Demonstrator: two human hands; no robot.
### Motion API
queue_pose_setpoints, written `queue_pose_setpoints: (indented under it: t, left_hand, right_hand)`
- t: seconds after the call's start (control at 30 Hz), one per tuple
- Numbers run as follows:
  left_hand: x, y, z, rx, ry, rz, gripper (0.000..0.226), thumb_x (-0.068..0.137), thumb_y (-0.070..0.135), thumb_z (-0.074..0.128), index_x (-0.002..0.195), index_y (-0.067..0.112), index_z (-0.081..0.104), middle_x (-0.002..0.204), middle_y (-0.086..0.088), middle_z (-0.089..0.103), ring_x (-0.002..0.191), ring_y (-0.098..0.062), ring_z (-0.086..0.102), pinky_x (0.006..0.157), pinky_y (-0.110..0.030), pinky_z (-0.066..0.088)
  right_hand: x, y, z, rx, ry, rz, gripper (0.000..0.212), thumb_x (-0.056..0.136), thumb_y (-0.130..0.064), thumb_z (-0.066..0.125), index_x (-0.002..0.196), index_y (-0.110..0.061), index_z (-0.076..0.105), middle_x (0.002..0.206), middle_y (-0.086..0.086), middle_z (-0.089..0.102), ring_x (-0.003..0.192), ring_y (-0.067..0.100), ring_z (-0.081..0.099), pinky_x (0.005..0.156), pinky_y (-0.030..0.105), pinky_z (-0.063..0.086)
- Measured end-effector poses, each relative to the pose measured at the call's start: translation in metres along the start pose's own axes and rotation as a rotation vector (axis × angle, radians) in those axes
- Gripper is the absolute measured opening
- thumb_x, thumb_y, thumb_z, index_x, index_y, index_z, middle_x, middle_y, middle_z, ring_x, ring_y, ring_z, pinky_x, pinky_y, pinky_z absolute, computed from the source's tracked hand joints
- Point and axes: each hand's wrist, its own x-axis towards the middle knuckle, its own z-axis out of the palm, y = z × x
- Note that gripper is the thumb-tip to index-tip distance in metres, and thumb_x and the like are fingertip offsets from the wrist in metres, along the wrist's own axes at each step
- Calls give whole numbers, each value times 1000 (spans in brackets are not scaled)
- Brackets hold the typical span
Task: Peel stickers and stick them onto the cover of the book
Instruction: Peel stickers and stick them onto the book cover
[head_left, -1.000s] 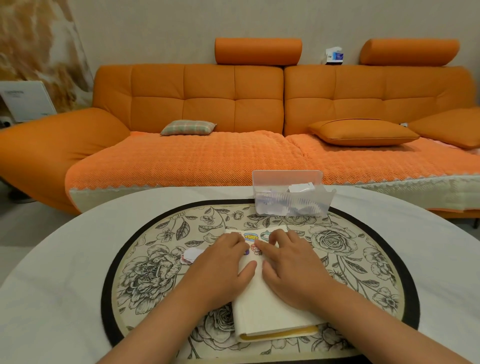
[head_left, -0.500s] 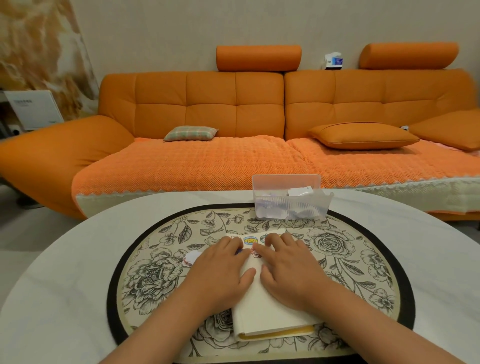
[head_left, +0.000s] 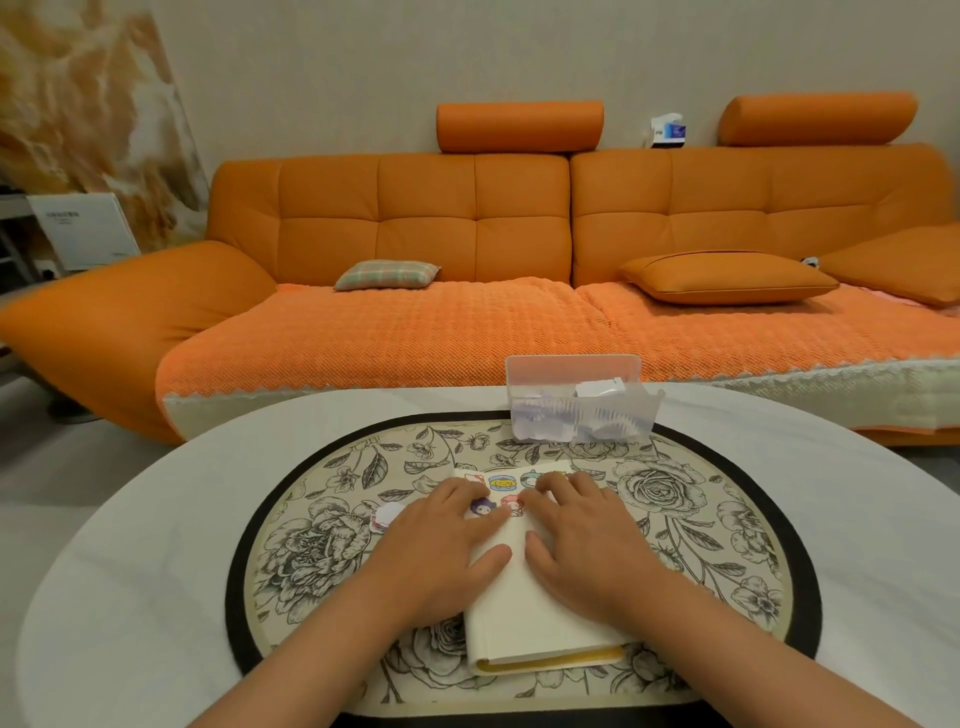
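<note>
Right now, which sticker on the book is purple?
The purple sticker beside the left hand, on the book. The yellow sticker sits behind it, the pink sticker to its right.

A white, round-edged table (head_left: 130, 597) carries an oval cream placemat printed with grey flowers and rimmed in black (head_left: 322, 545). On the mat lie a cream-covered book (head_left: 540, 613) and a small white paper scrap (head_left: 387, 514); a clear plastic box (head_left: 579, 415) stands across its far rim.

Head-worn camera looks forward and down across table (head_left: 130, 571) toward sofa (head_left: 415, 332).
</note>
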Motion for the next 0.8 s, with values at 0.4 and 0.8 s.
queue_pose_setpoints:
  t: [0.4,0.8]
  left_hand:
    - [-6,11,1,83,52,-146,61,105,48,22,159,21,18,168,6,9,155,-12,0,125,-38,7]
    - [-27,-32,-19,-113,229,-192,57,102,48,37,154,26,29,157,10,35,143,-12,31,110,-34,36]
  right_hand:
    - [0,-1,-3,-115,30,-8,60,86,-47,20,120,-28,66,122,-4,62,108,23,54,91,43,36]
    - [6,-43,-34,78,99,-103,41,100,-37,44,140,-32,52,130,-11,53,118,13,48,94,30,41]
